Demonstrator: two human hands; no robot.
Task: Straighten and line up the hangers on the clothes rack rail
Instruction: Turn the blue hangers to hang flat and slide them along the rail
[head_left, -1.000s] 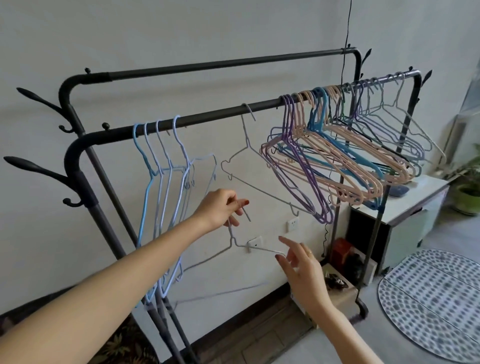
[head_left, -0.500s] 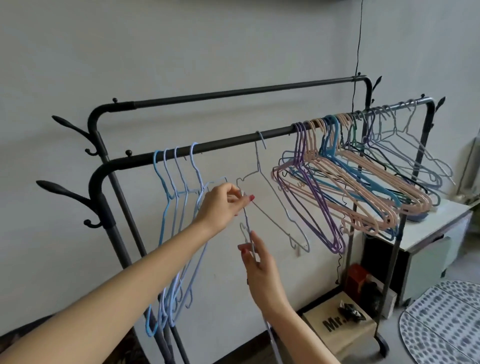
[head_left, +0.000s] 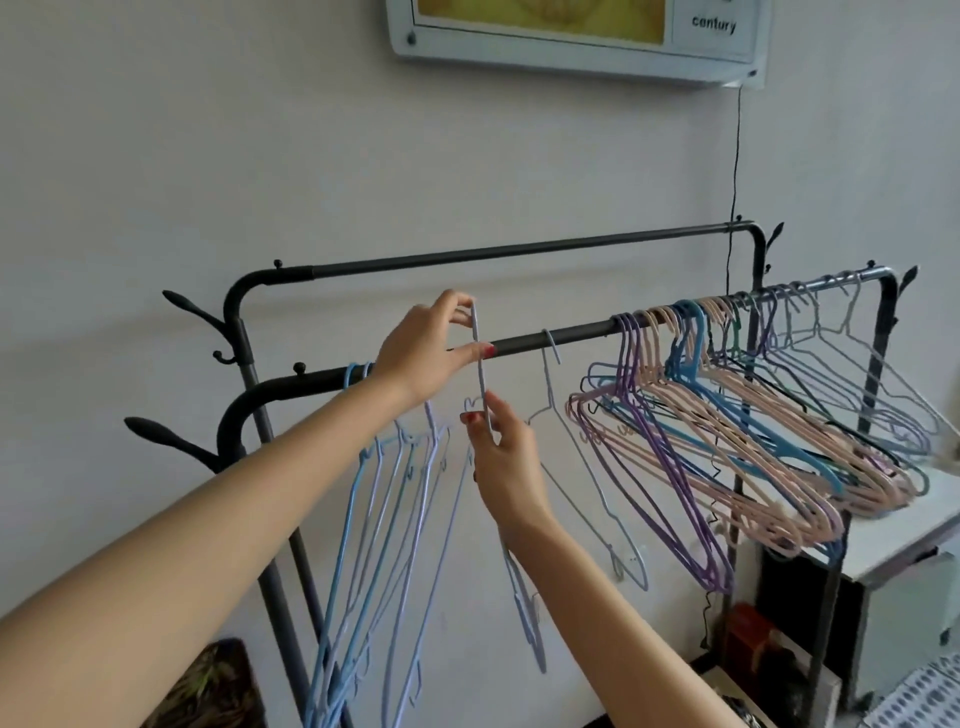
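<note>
**Pale hanger held up at the front rail, both hands on it**

You have open rail (head_left: 524, 340) between your left hand (head_left: 423, 353) and the lone grey wire hanger (head_left: 587, 467) hooked to its right. Past that hanger, the crowded bunch of purple, pink and blue hangers (head_left: 727, 441) fills the rail out to the right post (head_left: 883, 332). To the left, the light-blue hangers (head_left: 374, 519) hang close together, just beside the rack's bent corner (head_left: 244, 415) and its side pegs (head_left: 166, 436). The back rail (head_left: 519, 252) runs above and behind.

Compared with 0.5 s ago, your left hand is higher, now level with the front rail rather than below it, and the hook of the pale lilac hanger (head_left: 480, 374) stands in front of the rail. Your view has tilted up: a framed wall panel (head_left: 571, 31) now shows at the top.

Your left thumb and forefinger pinch the hanger's hook near its top. Your right hand (head_left: 501, 457) sits directly below, fingers (head_left: 493, 415) curled and gripping the neck, with the hanger's body trailing down past your right wrist. Whether the hook is over the rail, I cannot tell.
</note>
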